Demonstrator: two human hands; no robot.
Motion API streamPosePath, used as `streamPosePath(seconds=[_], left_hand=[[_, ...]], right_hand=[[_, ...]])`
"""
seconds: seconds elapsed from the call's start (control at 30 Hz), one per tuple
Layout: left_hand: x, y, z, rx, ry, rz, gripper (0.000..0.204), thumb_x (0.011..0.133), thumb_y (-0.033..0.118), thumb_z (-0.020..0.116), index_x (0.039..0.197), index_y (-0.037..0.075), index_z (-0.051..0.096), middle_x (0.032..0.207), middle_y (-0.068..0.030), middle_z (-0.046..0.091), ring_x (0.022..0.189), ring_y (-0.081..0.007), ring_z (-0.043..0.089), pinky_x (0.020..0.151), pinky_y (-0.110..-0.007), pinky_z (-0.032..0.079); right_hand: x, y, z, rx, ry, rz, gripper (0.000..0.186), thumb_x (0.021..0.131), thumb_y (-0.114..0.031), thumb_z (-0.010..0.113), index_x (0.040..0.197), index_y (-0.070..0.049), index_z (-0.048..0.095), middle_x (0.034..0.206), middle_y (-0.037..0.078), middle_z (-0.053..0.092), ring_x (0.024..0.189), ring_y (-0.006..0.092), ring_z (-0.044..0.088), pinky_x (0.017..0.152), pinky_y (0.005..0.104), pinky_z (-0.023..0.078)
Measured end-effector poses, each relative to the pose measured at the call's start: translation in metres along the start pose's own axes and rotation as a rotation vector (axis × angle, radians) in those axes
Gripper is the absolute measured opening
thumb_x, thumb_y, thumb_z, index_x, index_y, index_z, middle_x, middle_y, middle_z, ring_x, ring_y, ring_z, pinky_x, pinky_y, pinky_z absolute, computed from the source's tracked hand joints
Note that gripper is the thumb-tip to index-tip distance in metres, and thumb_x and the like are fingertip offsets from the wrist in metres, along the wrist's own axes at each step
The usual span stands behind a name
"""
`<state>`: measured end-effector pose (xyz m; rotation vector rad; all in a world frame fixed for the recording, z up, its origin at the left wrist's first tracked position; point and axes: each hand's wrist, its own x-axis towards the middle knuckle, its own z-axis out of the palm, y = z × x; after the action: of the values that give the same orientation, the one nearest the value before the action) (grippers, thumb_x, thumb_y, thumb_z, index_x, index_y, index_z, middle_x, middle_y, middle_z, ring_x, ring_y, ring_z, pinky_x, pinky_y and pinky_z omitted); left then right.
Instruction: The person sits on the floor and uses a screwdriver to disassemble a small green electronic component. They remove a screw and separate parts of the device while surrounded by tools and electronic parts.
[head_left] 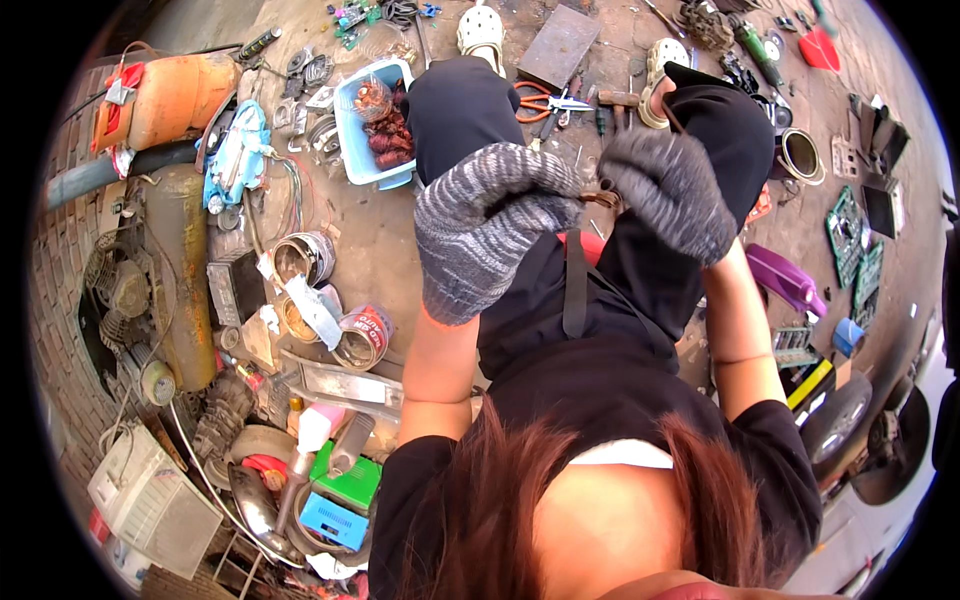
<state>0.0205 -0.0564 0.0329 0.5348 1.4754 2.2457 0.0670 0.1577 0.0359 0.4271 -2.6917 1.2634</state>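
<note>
Both my hands wear grey striped knit gloves and meet above my lap. My left hand (495, 225) is closed, its fingertips pinching a small brown, copper-coloured coil of wire (600, 198). Right beside it is my right hand (672, 190), curled and somewhat blurred, its fingers against the coil's other side. A thin brown strand (674, 118) sticks up from the right glove. The gloves hide part of the coil. Beyond my left knee stands a light-blue basin (352, 150) with reddish-brown wire coils (390, 140) in it.
Orange-handled cutters (535, 98), pliers (568, 104), a hammer (618, 99) and a flat metal plate (560, 46) lie ahead between my feet. Open cans (362, 338) and mixed scrap crowd the left, near an orange gas cylinder (185, 95). On the right are a purple plastic part (785, 278) and green circuit boards (845, 235).
</note>
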Motion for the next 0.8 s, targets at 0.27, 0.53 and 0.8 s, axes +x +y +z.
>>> streamPosePath(seconds=[0.27, 0.53, 0.8], left_hand=[[0.006, -0.01, -0.004, 0.866, -0.041, 0.325, 0.022, 0.077, -0.01, 0.068, 0.098, -0.002, 0.065, 0.092, -0.0108, 0.067, 0.085, -0.0212, 0.065, 0.075, -0.032, 0.056], [0.004, -0.006, -0.001, -0.046, 0.112, 0.07, 0.023, 0.08, -0.014, 0.062, 0.102, -0.006, 0.062, 0.095, -0.0116, 0.067, 0.085, -0.0171, 0.065, 0.076, -0.03, 0.057], [0.012, -0.017, 0.013, -0.052, 0.294, 0.147, 0.021, 0.084, -0.011, 0.06, 0.104, -0.003, 0.059, 0.097, -0.0103, 0.065, 0.086, -0.0154, 0.064, 0.078, -0.028, 0.055]], right_hand=[[0.002, -0.036, -0.021, -0.044, 0.209, -0.13, 0.016, 0.079, -0.013, 0.066, 0.092, -0.003, 0.069, 0.086, 0.013, 0.067, 0.076, 0.0299, 0.065, 0.067, 0.0371, 0.05], [-0.017, 0.003, 0.016, 0.237, -0.191, 0.15, 0.018, 0.083, -0.015, 0.06, 0.091, 0.0, 0.066, 0.089, 0.016, 0.066, 0.082, 0.0351, 0.063, 0.07, 0.0395, 0.049], [-0.024, -0.001, 0.03, 0.168, -0.097, -0.014, 0.02, 0.083, -0.017, 0.06, 0.094, -0.001, 0.066, 0.089, 0.017, 0.065, 0.081, 0.037, 0.061, 0.069, 0.0404, 0.049]])
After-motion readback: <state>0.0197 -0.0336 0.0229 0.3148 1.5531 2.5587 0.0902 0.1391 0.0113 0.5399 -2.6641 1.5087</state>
